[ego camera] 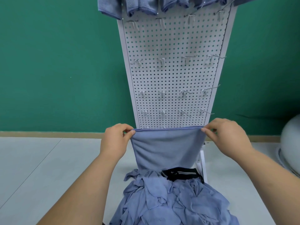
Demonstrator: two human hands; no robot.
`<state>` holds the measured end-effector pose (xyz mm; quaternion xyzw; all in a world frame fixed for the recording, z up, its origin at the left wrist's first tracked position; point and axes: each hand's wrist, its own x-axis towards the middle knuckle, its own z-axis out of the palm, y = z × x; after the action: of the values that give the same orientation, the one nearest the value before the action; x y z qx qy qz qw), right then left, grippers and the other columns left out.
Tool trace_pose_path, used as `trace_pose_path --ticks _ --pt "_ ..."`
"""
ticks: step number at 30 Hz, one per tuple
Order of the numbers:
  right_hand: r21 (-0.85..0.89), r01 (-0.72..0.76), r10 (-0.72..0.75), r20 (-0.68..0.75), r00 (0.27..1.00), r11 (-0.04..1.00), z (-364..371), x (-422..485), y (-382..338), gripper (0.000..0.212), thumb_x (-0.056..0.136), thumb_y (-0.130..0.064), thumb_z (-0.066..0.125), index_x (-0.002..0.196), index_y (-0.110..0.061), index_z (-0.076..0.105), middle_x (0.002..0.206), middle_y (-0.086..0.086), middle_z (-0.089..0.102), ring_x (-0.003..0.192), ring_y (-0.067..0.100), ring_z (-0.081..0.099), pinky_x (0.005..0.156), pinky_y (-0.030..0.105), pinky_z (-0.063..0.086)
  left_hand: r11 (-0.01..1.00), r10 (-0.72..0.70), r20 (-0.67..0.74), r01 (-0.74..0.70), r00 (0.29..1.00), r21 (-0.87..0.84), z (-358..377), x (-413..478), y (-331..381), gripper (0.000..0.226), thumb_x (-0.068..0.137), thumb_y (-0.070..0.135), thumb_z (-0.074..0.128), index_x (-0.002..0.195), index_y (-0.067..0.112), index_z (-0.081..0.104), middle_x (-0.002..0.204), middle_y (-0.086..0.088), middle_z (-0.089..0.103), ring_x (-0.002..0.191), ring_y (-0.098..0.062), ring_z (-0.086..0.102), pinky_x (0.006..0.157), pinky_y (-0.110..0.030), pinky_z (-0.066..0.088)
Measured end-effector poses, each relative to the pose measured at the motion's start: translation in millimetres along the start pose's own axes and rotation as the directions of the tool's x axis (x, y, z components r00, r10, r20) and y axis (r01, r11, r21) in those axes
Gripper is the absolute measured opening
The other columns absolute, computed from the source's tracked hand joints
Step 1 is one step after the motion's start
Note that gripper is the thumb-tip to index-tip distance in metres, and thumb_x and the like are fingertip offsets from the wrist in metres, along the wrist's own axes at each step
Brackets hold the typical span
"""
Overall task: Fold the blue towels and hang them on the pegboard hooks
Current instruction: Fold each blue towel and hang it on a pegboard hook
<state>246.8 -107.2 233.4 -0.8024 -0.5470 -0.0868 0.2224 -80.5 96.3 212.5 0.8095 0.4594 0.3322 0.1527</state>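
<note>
Green wall (56,62) behind, pegboard (170,78) ahead. You're holding the blue towel (165,148) low before it, left hand (115,140) and right hand (227,135) pinching its top corners. Pull it taut, edges matched, before folding.

the floor (48,159) is pale grey tile with thin dark seams, running back to a tan skirting strip (48,133) under the green wall (56,62). a crumpled heap of blue towels (175,200) lies on the tiles at the near middle. a black band with a pale stripe (180,173) rests on the far edge of that heap, touching it. just behind, the white foot (203,164) of the pegboard stand is planted on the floor. well off to the right a white rounded object (290,143) sits on the tiles, blurred and half out of sight, too unclear to name.
</note>
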Motion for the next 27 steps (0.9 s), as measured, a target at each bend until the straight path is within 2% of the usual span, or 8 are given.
trace_pose_path --ticks 3,9,13,17,19,21,24,27 --pt "0.335 0.014 -0.032 0.050 0.998 0.942 -19 -6 0 0.007 0.090 -0.040 0.080 0.083 -0.038 0.080 0.084 -0.020 0.073 0.073 0.003 0.067 0.069 0.028 0.055 0.997 -0.061 0.018 0.060 0.998 0.051 -1 1 -4 0.003 0.096 0.031 0.075 0.095 0.031 0.078 0.082 0.016 0.070 0.076 -0.013 0.065 0.073 -0.036 0.058" --pt "0.081 -0.030 0.031 -0.012 0.999 0.996 -15 -9 9 0.006 0.084 -0.040 0.087 0.087 -0.038 0.081 0.074 -0.025 0.067 0.070 0.001 0.064 0.066 0.033 0.057 0.996 -0.019 0.013 0.018 1.000 0.083 -1 1 4 0.007 0.098 0.034 0.073 0.096 0.031 0.079 0.087 0.014 0.074 0.081 -0.017 0.067 0.074 -0.038 0.058" --pt "0.111 -0.076 0.086 -0.087 0.992 0.991 -10 -10 6 0.011 0.084 -0.034 0.088 0.090 -0.035 0.079 0.071 -0.023 0.070 0.070 0.003 0.069 0.067 0.030 0.058 0.999 -0.033 -0.013 0.033 0.999 -0.032 0 -1 7 0.005 0.097 0.030 0.074 0.093 0.030 0.076 0.083 0.018 0.073 0.080 -0.008 0.067 0.076 -0.031 0.056" --pt "0.051 -0.075 0.080 -0.110 0.991 0.996 -4 -7 11 0.024 0.089 -0.028 0.083 0.112 -0.028 0.077 0.077 -0.020 0.065 0.077 0.016 0.066 0.070 0.034 0.054 0.982 -0.055 0.015 0.057 0.998 -0.181 0 -2 13 0.008 0.099 0.024 0.071 0.092 0.025 0.074 0.086 0.015 0.073 0.081 0.003 0.065 0.068 -0.007 0.043" --pt "0.038 -0.078 0.082 -0.112 0.990 0.996 -2 -4 12 0.010 0.092 -0.027 0.079 0.102 -0.027 0.078 0.080 -0.017 0.063 0.081 0.018 0.063 0.073 0.035 0.052 0.969 -0.047 0.038 0.055 0.998 -0.241 2 -3 16 0.008 0.101 0.022 0.069 0.094 0.024 0.072 0.092 0.013 0.073 0.087 0.002 0.064 0.070 -0.006 0.043" --pt "0.230 -0.142 0.162 -0.071 0.984 0.963 -1 -3 13 0.003 0.096 -0.028 0.074 0.094 -0.027 0.074 0.088 -0.013 0.067 0.085 0.013 0.064 0.075 0.033 0.048 0.924 -0.093 0.059 0.108 0.994 -0.367 4 -3 18 0.008 0.102 0.022 0.067 0.095 0.022 0.071 0.096 0.009 0.074 0.088 -0.002 0.065 0.077 -0.012 0.046" --pt "0.718 -0.326 0.300 0.170 0.939 0.615 -4 -3 15 0.013 0.103 -0.027 0.067 0.098 -0.017 0.073 0.100 -0.002 0.074 0.094 0.016 0.068 0.087 0.032 0.052 0.743 -0.224 0.129 0.255 0.966 -0.619 2 -3 23 0.012 0.103 0.028 0.068 0.098 0.018 0.073 0.098 -0.001 0.077 0.091 -0.016 0.069 0.086 -0.031 0.054" --pt "0.893 -0.373 0.251 0.312 0.916 0.252 -9 -3 16 0.022 0.105 -0.025 0.062 0.105 -0.005 0.071 0.102 0.013 0.072 0.097 0.025 0.065 0.095 0.044 0.054 0.547 -0.278 0.223 0.345 0.934 -0.763 -3 -2 30 0.021 0.104 0.028 0.066 0.102 0.009 0.073 0.096 -0.008 0.077 0.086 -0.020 0.068 0.086 -0.038 0.058"
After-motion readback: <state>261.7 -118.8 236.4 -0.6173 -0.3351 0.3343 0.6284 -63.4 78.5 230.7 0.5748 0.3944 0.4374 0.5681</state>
